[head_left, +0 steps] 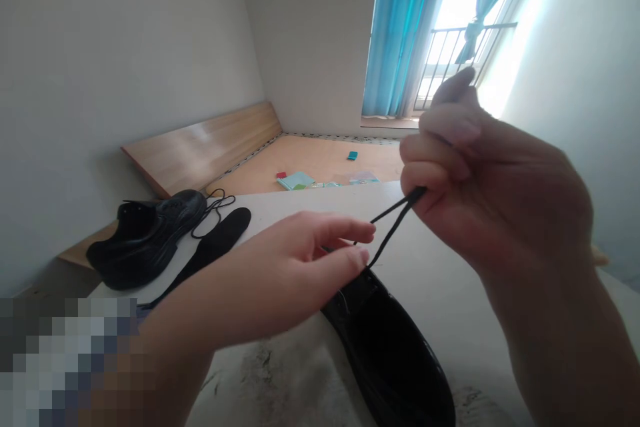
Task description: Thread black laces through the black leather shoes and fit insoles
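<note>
A black shoe [400,347] rests on the white tabletop in front of me, its opening toward me. My right hand [480,167] is raised at the right, fingers curled tightly round black shoelace [400,220]. Two strands stretch from that fist down to the front of the shoe. Over the shoe's lacing area lies my left hand [305,260], gripping there, with thumb and forefinger a little apart beside the strands. Its other fingers are hidden.
At the left stand a second black shoe [145,233], a loose shoelace [219,210] and a black insole [220,240]. Beyond the white tabletop [280,373] is a bed [310,153] with a wooden headboard [210,147] and small packets. Blue curtains [400,27] hang by the window.
</note>
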`<move>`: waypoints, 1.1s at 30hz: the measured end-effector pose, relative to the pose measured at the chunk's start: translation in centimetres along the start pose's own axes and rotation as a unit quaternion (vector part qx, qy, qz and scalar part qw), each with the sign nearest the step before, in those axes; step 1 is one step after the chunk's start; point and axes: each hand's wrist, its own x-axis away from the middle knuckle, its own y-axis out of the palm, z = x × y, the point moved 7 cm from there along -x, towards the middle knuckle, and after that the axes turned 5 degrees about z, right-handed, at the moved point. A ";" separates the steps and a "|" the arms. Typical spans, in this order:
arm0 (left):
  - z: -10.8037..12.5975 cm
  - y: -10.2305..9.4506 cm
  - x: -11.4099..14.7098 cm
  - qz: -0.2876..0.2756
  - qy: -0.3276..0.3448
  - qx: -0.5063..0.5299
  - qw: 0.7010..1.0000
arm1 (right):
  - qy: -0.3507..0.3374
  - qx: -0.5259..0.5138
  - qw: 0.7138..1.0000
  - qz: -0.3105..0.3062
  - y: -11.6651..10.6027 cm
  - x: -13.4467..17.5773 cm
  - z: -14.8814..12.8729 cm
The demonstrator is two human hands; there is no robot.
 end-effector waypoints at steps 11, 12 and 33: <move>1.2 -0.1 -1.0 0.074 0.059 0.151 0.984 | -0.036 0.045 0.992 -0.108 0.0 -1.1 2.4; 1.2 -0.7 -1.0 0.097 0.064 0.185 0.976 | -0.031 0.068 0.991 -0.109 -0.3 -1.5 2.9; -7.5 -3.0 4.1 0.175 -0.098 0.073 0.977 | -0.287 0.750 0.572 -0.169 -6.2 -0.1 9.6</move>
